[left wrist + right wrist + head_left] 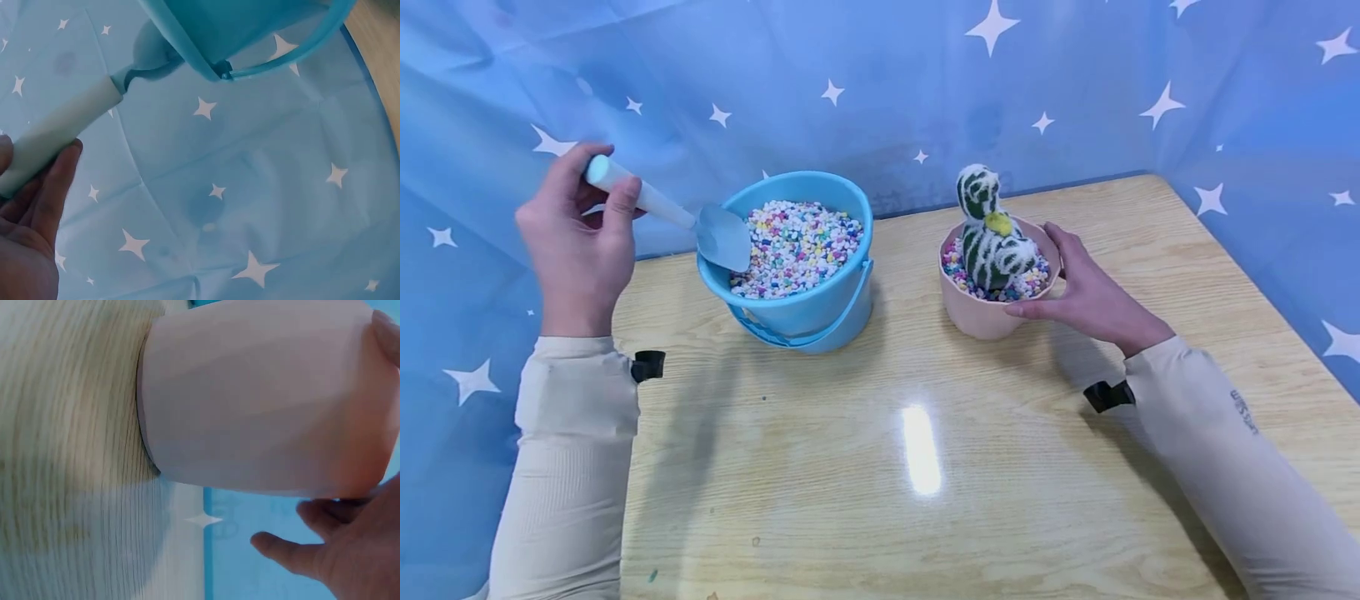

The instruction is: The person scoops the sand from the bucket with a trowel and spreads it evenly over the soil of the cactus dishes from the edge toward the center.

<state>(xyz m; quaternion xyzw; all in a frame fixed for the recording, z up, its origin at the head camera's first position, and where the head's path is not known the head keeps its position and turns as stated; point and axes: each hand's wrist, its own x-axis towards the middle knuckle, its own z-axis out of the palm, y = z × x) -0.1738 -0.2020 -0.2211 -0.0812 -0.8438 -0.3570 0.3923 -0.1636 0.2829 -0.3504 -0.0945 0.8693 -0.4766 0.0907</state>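
My left hand [580, 237] grips the pale handle of a small blue shovel [655, 200]. Its blade overlaps the left rim of a light-blue bucket [820, 312], just over the many-coloured pebbles [801, 250] inside. The left wrist view shows the fingers around the thick shovel handle [65, 128]. At the right, my right hand [1093, 296] holds a pink flower pot [981, 317] by its side, thumb on the near rim and fingers at the far rim. A green toy cactus [988, 254] with white fuzz and a yellow flower stands in the pot among similar pebbles.
Both containers stand on a wooden table [820, 483], near its back edge. The bucket's handle [820, 337] hangs down in front. A blue cloth [895, 92] with white stars hangs behind the table and along its sides.
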